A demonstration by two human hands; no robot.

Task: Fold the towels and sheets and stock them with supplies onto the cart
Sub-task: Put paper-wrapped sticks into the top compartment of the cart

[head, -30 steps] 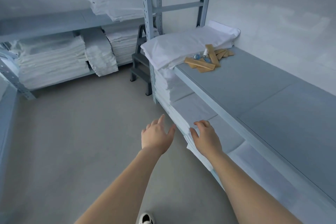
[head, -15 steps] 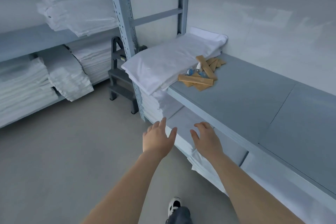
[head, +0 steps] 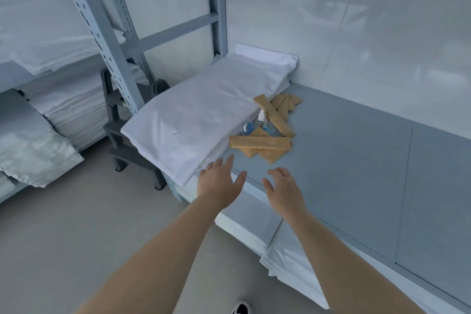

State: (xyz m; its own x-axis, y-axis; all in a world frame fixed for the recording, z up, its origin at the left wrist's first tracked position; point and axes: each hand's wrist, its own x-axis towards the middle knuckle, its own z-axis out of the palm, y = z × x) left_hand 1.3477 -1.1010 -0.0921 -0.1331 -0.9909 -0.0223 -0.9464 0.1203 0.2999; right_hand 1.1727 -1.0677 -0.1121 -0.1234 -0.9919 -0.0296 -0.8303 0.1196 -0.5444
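Reaching hands (head: 248, 185) hover just short of folded sheet (head: 204, 115).

Both hands now up over the grey shelf (head: 356, 173) edge, off the lower linen. Left hand (head: 219, 181) near the folded sheet (head: 204, 120); right hand (head: 284, 190) beside it.

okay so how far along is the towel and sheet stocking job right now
Early, by the look of it. Done: a folded white sheet pile lies on the grey shelf, with tan supply packets and a small spray bottle beside it. In hand: nothing; the left hand and right hand reach open toward the pile. Left: loading a cart, which is not in view.
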